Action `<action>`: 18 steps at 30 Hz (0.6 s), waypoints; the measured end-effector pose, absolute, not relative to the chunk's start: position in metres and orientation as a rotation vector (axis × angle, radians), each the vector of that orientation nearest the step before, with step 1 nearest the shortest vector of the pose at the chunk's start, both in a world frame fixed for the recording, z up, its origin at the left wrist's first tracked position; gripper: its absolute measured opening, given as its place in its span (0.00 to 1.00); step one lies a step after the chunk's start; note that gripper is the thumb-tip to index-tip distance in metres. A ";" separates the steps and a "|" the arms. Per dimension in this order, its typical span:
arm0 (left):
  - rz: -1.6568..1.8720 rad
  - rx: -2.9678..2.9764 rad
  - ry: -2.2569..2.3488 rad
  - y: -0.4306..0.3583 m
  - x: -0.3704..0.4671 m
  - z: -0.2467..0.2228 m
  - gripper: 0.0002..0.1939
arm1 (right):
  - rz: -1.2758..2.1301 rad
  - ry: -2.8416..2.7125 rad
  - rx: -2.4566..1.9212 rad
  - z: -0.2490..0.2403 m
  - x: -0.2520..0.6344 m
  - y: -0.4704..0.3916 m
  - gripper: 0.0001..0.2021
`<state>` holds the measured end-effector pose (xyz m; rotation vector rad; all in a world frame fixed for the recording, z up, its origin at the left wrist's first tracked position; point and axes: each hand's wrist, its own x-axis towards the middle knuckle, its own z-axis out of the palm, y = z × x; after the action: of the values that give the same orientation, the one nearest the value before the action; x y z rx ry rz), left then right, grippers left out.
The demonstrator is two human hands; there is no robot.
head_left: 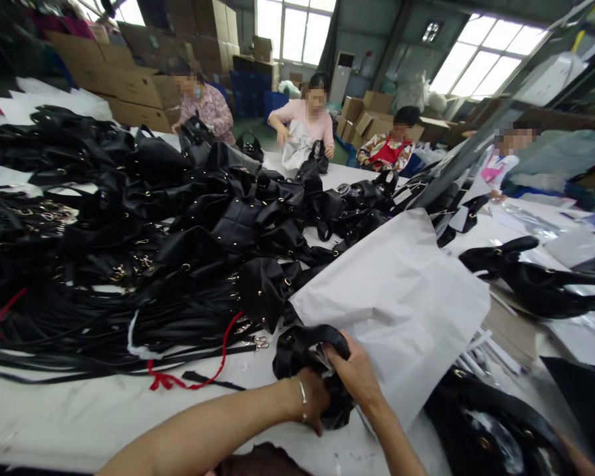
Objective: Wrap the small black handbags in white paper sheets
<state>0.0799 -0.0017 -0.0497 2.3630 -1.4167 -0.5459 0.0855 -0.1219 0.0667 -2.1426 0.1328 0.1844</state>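
Near the front edge of the white worktop (79, 410), both hands clutch a small crumpled black leather bag (302, 354). The left hand (313, 400) curls closed around its near side; the right hand (359, 377) presses fingers over its top. A large white paper sheet (401, 297) lies touching it on the right, a heap of black leather bags and straps (153, 251) far left.

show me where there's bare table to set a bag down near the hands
Bare white table lies at the near left, between the forearm and the red cord below the strap bundle. Crowded: the black bag pile beyond, and the white paper beside both hands on the black bag.
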 end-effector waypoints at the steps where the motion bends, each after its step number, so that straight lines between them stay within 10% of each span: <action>1: -0.473 2.366 -1.496 0.008 0.074 -0.042 0.23 | 0.215 0.133 -2.155 0.069 0.084 -0.123 0.14; 6: -0.141 2.206 -1.433 0.073 0.072 0.020 0.08 | 0.382 0.061 -2.138 0.082 0.071 -0.126 0.20; 18: 0.296 2.801 -0.800 0.130 0.205 0.032 0.24 | 0.444 0.144 -1.901 0.073 0.067 -0.137 0.19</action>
<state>0.2048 0.1301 0.0319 2.8009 -0.8003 0.2959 0.0666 -0.1375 0.0733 -1.9009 0.1437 0.4438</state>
